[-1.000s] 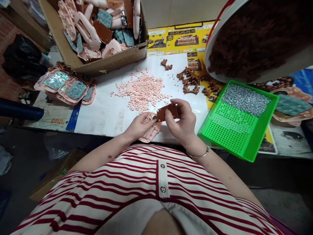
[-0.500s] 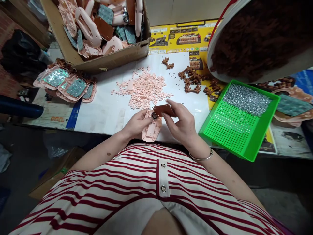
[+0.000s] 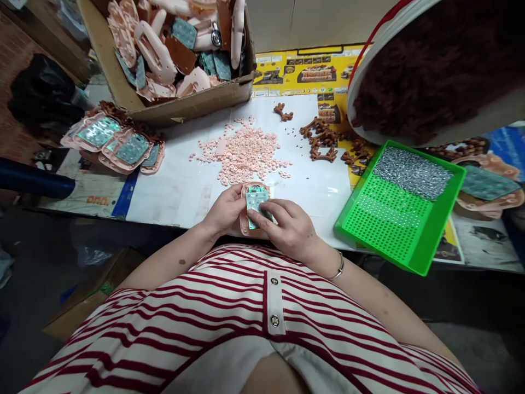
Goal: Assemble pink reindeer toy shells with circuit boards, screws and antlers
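Note:
A pink plastic shell point(image 3: 247, 192) lies at the near edge of the white sheet point(image 3: 184, 180). A small circuit board point(image 3: 256, 201), green side up, sits inside it. My left hand point(image 3: 223, 209) grips the shell's left side. My right hand point(image 3: 287, 227) lies over the shell from the right, its fingertips pressing down on the board. A pile of small pink round pieces point(image 3: 244, 152) lies just beyond my hands.
A cardboard box of pink shells and boards point(image 3: 180, 54) stands at the back left, with several assembled shells point(image 3: 115, 145) beside it. A green perforated tray of screws point(image 3: 404, 191) sits to the right. Brown plastic parts point(image 3: 324, 139) and a bucket point(image 3: 426, 65) stand behind it.
My right hand held the board brown side up above the shell. It has since turned the board over and laid it into the shell, green side up.

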The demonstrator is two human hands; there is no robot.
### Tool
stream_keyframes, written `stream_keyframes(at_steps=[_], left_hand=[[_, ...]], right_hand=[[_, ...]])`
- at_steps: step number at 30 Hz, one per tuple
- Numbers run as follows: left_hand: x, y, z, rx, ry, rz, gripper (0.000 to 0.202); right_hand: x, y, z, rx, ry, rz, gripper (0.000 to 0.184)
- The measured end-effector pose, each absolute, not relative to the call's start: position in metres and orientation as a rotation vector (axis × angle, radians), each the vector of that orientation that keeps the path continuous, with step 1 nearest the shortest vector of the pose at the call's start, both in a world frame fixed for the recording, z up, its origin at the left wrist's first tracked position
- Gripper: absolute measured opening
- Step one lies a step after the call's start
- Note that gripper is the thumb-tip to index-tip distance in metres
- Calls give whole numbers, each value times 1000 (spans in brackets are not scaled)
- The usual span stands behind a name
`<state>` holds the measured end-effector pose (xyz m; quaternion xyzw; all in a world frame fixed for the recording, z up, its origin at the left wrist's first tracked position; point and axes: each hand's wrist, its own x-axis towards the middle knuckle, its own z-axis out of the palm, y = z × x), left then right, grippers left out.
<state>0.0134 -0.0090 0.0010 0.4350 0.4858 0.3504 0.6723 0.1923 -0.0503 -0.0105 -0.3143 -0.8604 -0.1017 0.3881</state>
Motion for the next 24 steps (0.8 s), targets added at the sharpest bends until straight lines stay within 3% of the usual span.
stream_keyframes(at_steps=[24], left_hand=[[14,-5,2,1007,1052,915,38]], right_hand=[[184,-48,-18,-852,-2183,-241,26]])
